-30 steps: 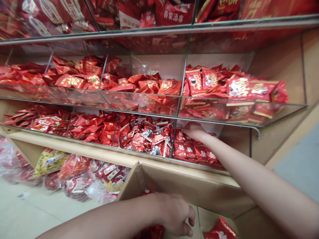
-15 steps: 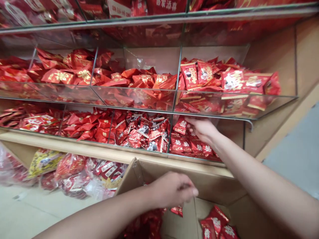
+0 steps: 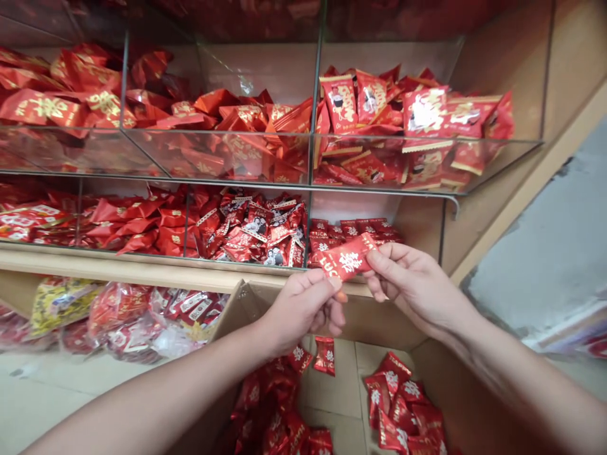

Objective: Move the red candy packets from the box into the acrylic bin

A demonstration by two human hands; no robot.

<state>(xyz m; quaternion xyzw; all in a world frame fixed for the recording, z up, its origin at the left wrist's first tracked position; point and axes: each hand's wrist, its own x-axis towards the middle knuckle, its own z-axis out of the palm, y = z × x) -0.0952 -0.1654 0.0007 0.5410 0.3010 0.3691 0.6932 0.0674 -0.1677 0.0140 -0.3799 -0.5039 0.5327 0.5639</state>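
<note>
A red wrapped candy [image 3: 348,259] with a white double-happiness character and gold lettering is stretched level between my two hands. My left hand [image 3: 303,306] pinches its left end between thumb and fingers. At the other end, the thumb and fingers of my right hand [image 3: 410,278] grip the wrapper's edge. Similar red packets [image 3: 372,227] stand in rows in the lower right shelf compartment, just behind the candy. Below my hands is an open cardboard box [image 3: 393,322]. Loose red candies lie inside it, in a pile [image 3: 403,404] at right and a larger heap [image 3: 277,411] at left.
Clear dividers split the shelf [image 3: 270,186] into compartments of red candies. Above right are packets with cartoon figures [image 3: 341,101]. Plastic bags of goods [image 3: 118,309] and a yellow bag [image 3: 64,303] sit under the shelf at left. A grey wall [image 3: 535,253] is at right.
My right hand has come out of the lower right compartment and my left hand has risen to meet it, both now on one candy. The view has shifted, showing more of the box.
</note>
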